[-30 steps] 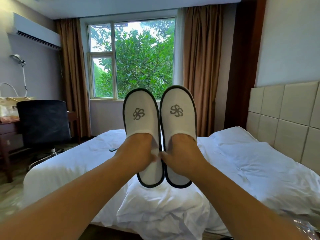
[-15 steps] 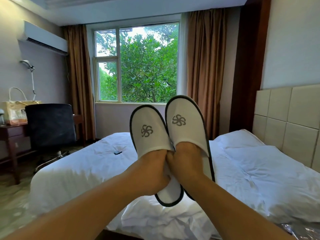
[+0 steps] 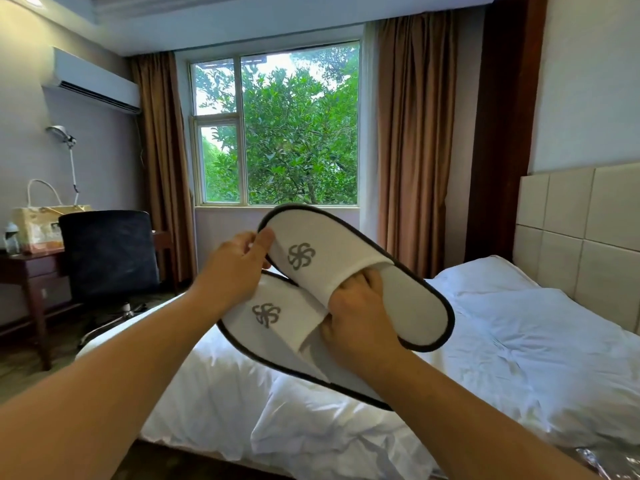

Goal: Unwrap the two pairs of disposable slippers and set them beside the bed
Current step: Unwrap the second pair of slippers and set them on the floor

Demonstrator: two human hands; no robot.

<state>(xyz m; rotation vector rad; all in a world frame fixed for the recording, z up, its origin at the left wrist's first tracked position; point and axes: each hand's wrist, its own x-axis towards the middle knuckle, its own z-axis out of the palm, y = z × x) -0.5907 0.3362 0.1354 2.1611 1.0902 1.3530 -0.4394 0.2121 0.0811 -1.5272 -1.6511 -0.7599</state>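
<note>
The white bed (image 3: 519, 358) fills the near and right side of the room, with a dark chair (image 3: 107, 251) at the far left. Held above the bedding, the two slippers stood upright side by side half a second ago; now they tilt, toes to the far left, the upper slipper (image 3: 349, 271) overlapping the lower slipper (image 3: 277, 327). The right hand (image 3: 360, 320) grips the upper one, fingers curled into its opening. The left hand (image 3: 235, 268) has moved to its toe, pinching the rim, thumb on top

Your right hand (image 3: 360, 327) grips the upper white dark-trimmed cloth slipper (image 3: 332, 251); your left hand (image 3: 235, 268) pinches its toe; matching lower slipper (image 3: 277, 327) overlaps beneath.
</note>
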